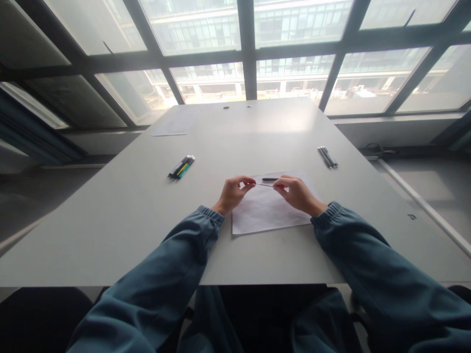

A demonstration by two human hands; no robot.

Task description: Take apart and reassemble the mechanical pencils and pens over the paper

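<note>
A thin, dark pen refill [264, 185] stretches between my two hands, held roughly level above the paper. My left hand [235, 190] pinches its left end between thumb and fingers. At the other end, the fingertips of my right hand [294, 192] are closed on it. Just behind the refill, a black pen barrel [270, 179] lies on the white paper [268, 213], its right part hidden by my right hand. Both hands hover over the paper's upper half.
Several pens [181, 167], some with yellow and green parts, lie side by side on the left of the white table [147, 230]. More dark pens [327, 157] lie on the right. Another paper sheet [175, 121] rests at the far left, before large windows.
</note>
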